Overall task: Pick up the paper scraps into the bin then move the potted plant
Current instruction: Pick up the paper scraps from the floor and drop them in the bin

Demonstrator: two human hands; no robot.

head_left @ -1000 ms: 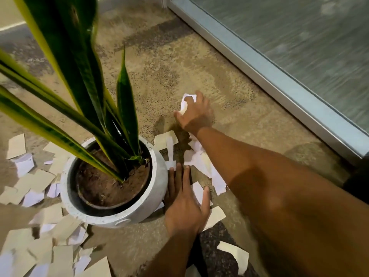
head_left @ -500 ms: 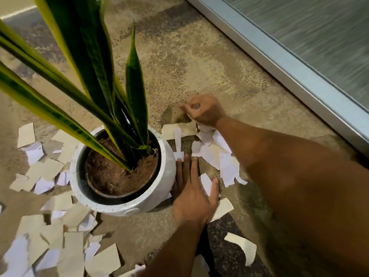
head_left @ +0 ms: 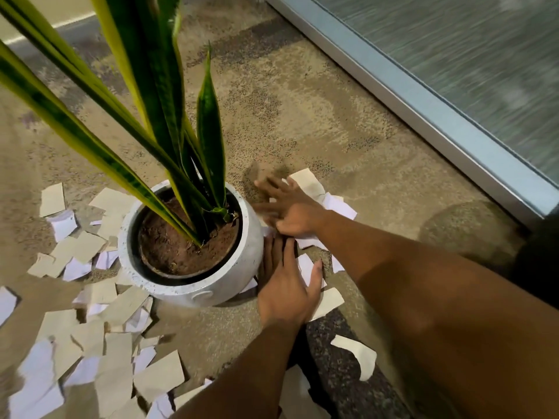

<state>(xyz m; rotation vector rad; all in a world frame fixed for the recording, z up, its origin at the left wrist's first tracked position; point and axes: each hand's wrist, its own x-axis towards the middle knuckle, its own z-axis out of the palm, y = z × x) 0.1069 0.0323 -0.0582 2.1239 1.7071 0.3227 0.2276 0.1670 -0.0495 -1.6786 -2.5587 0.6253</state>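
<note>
Lighting: warm, moderately dim, yellowish cast. Shadows: soft, dark patch on the carpet (head_left: 305,116) at 4 o'clock. Blur: right hand (head_left: 290,208) smeared by motion; glass panel (head_left: 472,46) at 1 o'clock streaked. Focus: pot (head_left: 211,285) reasonably sharp. Distortion: wide-angle bending at frame edges. Glare: none evident.

Snake plant leaves (head_left: 208,116) dark green, mottled banding, yellow edges. Pot (head_left: 223,282) pale grey, speckled; dark inner rim; soil (head_left: 178,249) reddish brown. Paper scraps (head_left: 90,343) mixed: beige/tan and white with a lilac tint. Carpet (head_left: 302,116) tan, dark grey-brown blotchy patches, fine speckle. Door frame (head_left: 423,98) light silver-grey; glass panel (head_left: 484,40) grey-green, streaky.
</note>
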